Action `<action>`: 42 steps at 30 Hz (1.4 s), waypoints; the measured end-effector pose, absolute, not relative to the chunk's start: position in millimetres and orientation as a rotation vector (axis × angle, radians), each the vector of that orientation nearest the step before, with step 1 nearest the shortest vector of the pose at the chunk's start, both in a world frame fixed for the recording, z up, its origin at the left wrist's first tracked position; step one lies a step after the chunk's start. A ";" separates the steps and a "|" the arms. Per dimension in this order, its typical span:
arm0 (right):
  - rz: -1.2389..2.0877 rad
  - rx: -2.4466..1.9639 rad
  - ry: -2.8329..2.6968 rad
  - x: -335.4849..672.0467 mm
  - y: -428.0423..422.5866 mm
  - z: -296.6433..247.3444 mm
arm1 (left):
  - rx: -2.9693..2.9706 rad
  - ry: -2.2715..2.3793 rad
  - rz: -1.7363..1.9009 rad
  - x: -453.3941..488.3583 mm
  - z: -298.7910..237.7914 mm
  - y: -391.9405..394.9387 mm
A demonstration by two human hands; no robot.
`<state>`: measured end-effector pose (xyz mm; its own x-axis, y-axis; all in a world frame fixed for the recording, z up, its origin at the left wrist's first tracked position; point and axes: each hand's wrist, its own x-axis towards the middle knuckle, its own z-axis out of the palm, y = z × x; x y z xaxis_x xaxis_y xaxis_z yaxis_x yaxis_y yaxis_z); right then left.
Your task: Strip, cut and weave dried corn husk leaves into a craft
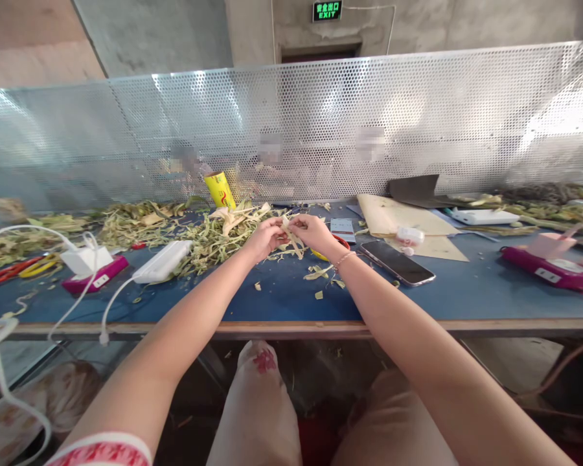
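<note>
One pale, dry plant strip sits between two bare hands over a blue tabletop, near the centre of the head-camera view that I am following from a distance. The right hand comes in with its back turned up and wrist bent inward, thumb and fingertips pinched together on the strip. Opposite, the left hand reaches to the same strip with fingers curled; I cannot tell whether they are clamped on it or only touching. Both forearms stretch forward and converge, a thin bracelet on the right wrist, a red-and-white sleeve band around the left arm. Behind the hands and to their left, I see a heap of dried stalks and leaves, with a tilted yellow cylinder beyond it. Near the right forearm lie a dark-screened phone and a small white container; a white device rests left of the left forearm. A perforated metal screen runs along the back, below a lit green exit sign.
</note>
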<state>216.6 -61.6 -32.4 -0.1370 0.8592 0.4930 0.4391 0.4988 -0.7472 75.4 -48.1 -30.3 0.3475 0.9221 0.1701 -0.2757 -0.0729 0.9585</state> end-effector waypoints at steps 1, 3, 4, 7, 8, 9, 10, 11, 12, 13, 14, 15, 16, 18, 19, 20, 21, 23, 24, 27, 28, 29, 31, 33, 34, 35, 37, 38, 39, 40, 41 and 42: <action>0.533 -1.093 -1.760 216.5 -61.7 -32.2 | 1.254 0.679 1.132 75.6 -30.2 -48.2; 0.527 -1.109 -1.745 216.6 -62.1 -31.5 | 1.236 0.683 1.146 75.8 -30.4 -48.0; 0.528 -1.124 -1.734 216.8 -62.3 -31.0 | 1.227 0.688 1.151 75.8 -30.5 -47.8; 0.533 -1.156 -1.726 217.6 -62.7 -29.8 | 1.221 0.705 1.156 76.0 -30.9 -47.0; 0.535 -1.159 -1.735 218.0 -62.7 -29.7 | 1.223 0.710 1.160 76.2 -31.1 -46.6; 0.537 -1.156 -1.743 218.3 -62.7 -29.7 | 1.224 0.716 1.169 76.3 -31.4 -46.3; 0.542 -1.148 -1.749 218.7 -62.6 -29.8 | 1.222 0.724 1.180 76.5 -31.8 -45.9; 0.547 -1.140 -1.751 219.1 -62.5 -30.1 | 1.221 0.731 1.190 76.5 -32.3 -45.4; 0.554 -1.133 -1.751 219.4 -62.4 -30.3 | 1.221 0.735 1.197 76.5 -32.8 -45.0; 0.561 -1.127 -1.749 219.7 -62.3 -30.6 | 1.223 0.736 1.201 76.4 -33.3 -44.7; 0.563 -1.126 -1.747 220.0 -62.1 -30.9 | 1.229 0.737 1.201 76.3 -33.8 -44.5; 0.560 -1.129 -1.749 220.1 -61.8 -31.1 | 1.236 0.739 1.198 76.2 -34.1 -44.4; 0.552 -1.134 -1.753 220.2 -61.5 -31.3 | 1.244 0.742 1.195 76.0 -34.4 -44.5; 0.529 -1.146 -1.757 220.1 -60.8 -31.4 | 1.262 0.753 1.189 75.9 -34.6 -45.1; 0.520 -1.154 -1.754 220.1 -60.4 -31.5 | 1.273 0.758 1.188 75.9 -34.6 -45.5; 0.518 -1.162 -1.747 220.0 -60.0 -31.5 | 1.288 0.762 1.186 76.0 -34.7 -45.8; 0.521 -1.164 -1.734 219.9 -59.8 -31.5 | 1.306 0.768 1.187 76.2 -34.8 -46.1; 0.538 -1.156 -1.703 219.6 -59.7 -31.6 | 1.353 0.790 1.199 76.5 -35.2 -46.4; 0.553 -1.143 -1.692 219.4 -59.9 -31.7 | 1.381 0.805 1.209 76.7 -35.3 -46.4; 0.641 -1.057 -1.684 218.0 -59.9 -32.7 | 1.430 0.840 1.257 76.8 -34.5 -46.5; 0.682 -1.016 -1.677 217.4 -59.4 -33.3 | 1.427 0.844 1.280 76.7 -33.9 -46.5; 0.723 -0.973 -1.656 216.9 -58.5 -33.9 | 1.414 0.848 1.308 76.6 -33.2 -46.5; 0.770 -0.912 -1.563 216.0 -55.4 -35.4 | 1.382 0.861 1.363 76.1 -32.0 -46.1; 0.780 -0.916 -1.428 215.3 -51.9 -36.7 | 1.361 0.887 1.413 75.7 -31.7 -45.0; 0.790 -0.944 -1.370 214.8 -50.6 -37.3 | 1.357 0.900 1.434 75.4 -32.1 -44.0; 0.810 -0.982 -1.329 214.1 -50.0 -37.8 | 1.361 0.907 1.454 75.2 -32.9 -42.9; 0.879 -1.062 -1.312 211.6 -51.1 -38.6 | 1.391 0.913 1.490 74.8 -35.5 -40.1; 0.919 -1.093 -1.324 209.8 -52.8 -38.9 | 1.419 0.916 1.506 74.6 -37.1 -38.6; 0.954 -1.110 -1.338 207.6 -55.0 -39.0 | 1.454 0.924 1.522 74.5 -38.7 -37.4; 0.984 -1.116 -1.342 205.3 -57.5 -39.1 | 1.492 0.935 1.538 74.5 -40.2 -36.6; 1.011 -1.116 -1.333 202.9 -59.8 -38.9 | 1.529 0.948 1.556 74.9 -41.3 -36.2; 1.036 -1.115 -1.315 200.7 -61.8 -38.7 | 1.560 0.959 1.574 75.6 -42.1 -36.5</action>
<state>200.7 -61.8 -38.7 0.0121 0.9828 0.1840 0.0515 0.1832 -0.9817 75.6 -36.5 -42.1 -0.0176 0.8815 0.4718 0.0152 -0.4716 0.8817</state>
